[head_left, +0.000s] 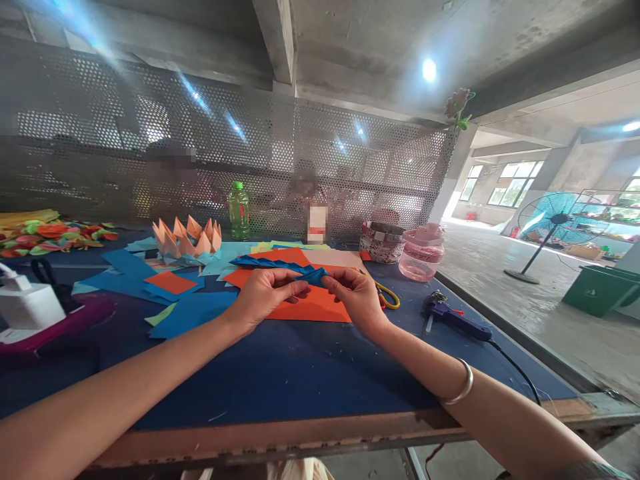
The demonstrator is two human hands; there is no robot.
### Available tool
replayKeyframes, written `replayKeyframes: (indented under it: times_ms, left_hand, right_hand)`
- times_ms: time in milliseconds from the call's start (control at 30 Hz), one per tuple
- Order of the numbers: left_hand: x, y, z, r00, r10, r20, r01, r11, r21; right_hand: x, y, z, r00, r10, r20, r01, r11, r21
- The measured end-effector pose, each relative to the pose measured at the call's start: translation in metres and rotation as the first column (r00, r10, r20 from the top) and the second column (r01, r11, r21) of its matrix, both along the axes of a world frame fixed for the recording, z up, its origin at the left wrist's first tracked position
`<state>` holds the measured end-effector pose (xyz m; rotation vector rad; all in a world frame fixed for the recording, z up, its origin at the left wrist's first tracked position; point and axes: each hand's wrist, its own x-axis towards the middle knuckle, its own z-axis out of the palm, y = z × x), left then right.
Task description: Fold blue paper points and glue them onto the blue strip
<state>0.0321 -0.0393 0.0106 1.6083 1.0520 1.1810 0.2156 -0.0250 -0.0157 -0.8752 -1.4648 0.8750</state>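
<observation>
Between both hands is a folded blue paper piece [315, 276], held just above orange sheets. My left hand [267, 297] pinches its left end, thumb against fingers. The right end sits in the closed fingertips of my right hand [357, 297], whose wrist wears a silver bangle. Right behind the left fingers runs a row of folded blue paper points [267, 262]; whether it joins the held piece I cannot tell. Orange paper [305, 311] lies beneath the hands. Blue sheets [195, 313] spread to the left, with a small orange rectangle [171, 283] on them.
A peach folded-paper crown [187, 239] and green bottle [239, 212] stand behind. Yellow-handled scissors [390, 297], a glue gun [457, 320] with cord, a pink-tinted jar [421, 257] and a woven basket [383, 243] are at right. A white charger [33, 310] stands left. Perforated panel behind.
</observation>
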Motion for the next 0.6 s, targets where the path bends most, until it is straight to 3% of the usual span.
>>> replayKeyframes:
  times_ms: [600]
  left_hand:
    - [0.0003,-0.0021,0.0010,0.999,-0.005,0.039,0.005,1.000,0.008]
  right_hand:
    - [0.0010,0.0002,0.0001,1.000,-0.007,0.015,0.006,0.999,0.045]
